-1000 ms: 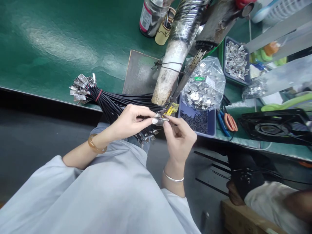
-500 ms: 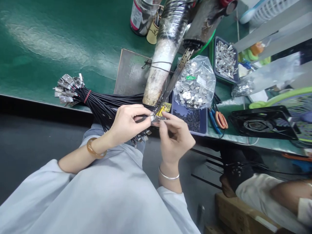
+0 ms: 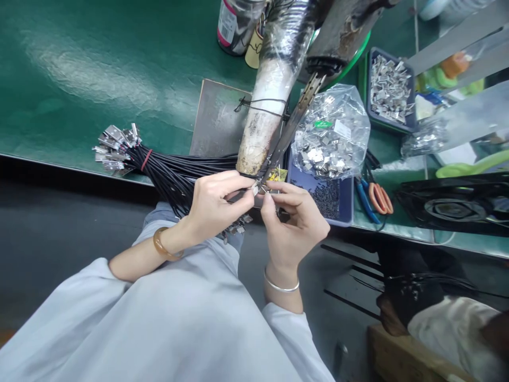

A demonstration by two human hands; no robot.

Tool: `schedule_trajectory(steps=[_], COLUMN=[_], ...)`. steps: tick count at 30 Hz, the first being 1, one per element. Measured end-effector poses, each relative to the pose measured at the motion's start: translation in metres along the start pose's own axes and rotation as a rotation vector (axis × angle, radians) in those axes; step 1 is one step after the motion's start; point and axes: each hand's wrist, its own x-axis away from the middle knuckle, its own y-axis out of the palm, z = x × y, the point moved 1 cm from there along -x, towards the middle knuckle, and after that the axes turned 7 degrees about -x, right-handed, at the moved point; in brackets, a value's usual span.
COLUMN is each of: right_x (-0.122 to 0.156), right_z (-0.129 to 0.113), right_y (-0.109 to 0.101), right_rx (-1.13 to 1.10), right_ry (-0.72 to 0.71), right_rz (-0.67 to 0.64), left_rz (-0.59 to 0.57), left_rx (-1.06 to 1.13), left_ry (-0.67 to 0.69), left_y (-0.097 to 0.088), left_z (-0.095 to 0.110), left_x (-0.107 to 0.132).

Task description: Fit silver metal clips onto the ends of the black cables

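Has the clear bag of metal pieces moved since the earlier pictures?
No: judged against the blue tray, the bag still overlaps its far part; only the view shifted.

Tube (image 3: 264, 106) beyond left hand (image 3: 214, 204), room over tabletop (image 3: 119, 63)
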Motion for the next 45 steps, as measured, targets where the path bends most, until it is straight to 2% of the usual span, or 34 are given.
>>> schedule_trajectory(steps=[6,11,16,18,22,23,24,26,28,30,32,36,40,45], right_x=[-0.004,0.002,0.008,0.008,0.002,-0.001,-0.005,-0.015,-0.026,-0.04,-0.054,-0.073,-0.072,-0.062], right_z=[-0.003,-0.004,-0.001,0.0,-0.004,-0.004,-0.003,0.005,0.022,0.045,0.068,0.097,0.096,0.087], right_y=[0.0,-0.003,-0.006,-0.009,-0.024,-0.028,-0.033,-0.041,-0.049,-0.055,-0.057,-0.053,-0.053,-0.057], right_rx=[0.024,0.037,-0.05,-0.064,-0.06,-0.055,-0.042,0.021,0.119,0.26,0.404,0.481,0.513,0.478], right_ry=[-0.107,-0.047,0.02,-0.005,-0.286,-0.291,-0.237,-0.033,0.159,0.175,0.154,0.14,0.096,0.083], right_rz=[-0.003,-0.063,-0.061,0.011,0.378,0.424,0.422,0.297,0.121,0.032,-0.012,-0.174,-0.275,-0.327], left_rz=[-0.001,-0.078,-0.115,-0.16,-0.239,-0.231,-0.21,-0.149,-0.093,-0.072,-0.122,-0.248,-0.361,-0.458], left_rx=[0.04,0.056,0.056,0.061,0.153,0.177,0.185,0.136,-0.006,-0.204,-0.373,-0.448,-0.426,-0.502], left_ry=[-0.007,-0.058,-0.038,-0.006,0.072,0.066,0.048,0.034,0.093,0.215,0.312,0.386,0.424,0.431], left_y=[-0.001,-0.002,-0.004,-0.008,-0.021,-0.024,-0.028,-0.031,-0.032,-0.03,-0.028,-0.031,-0.037,-0.031], left_z=[0.002,0.001,0.0,-0.001,-0.006,-0.008,-0.01,-0.016,-0.022,-0.029,-0.036,-0.047,-0.047,-0.04], left_x=[-0.002,0.0,0.002,0.003,0.006,0.007,0.007,0.008,0.007,0.005,0.001,-0.011,-0.02,-0.018])
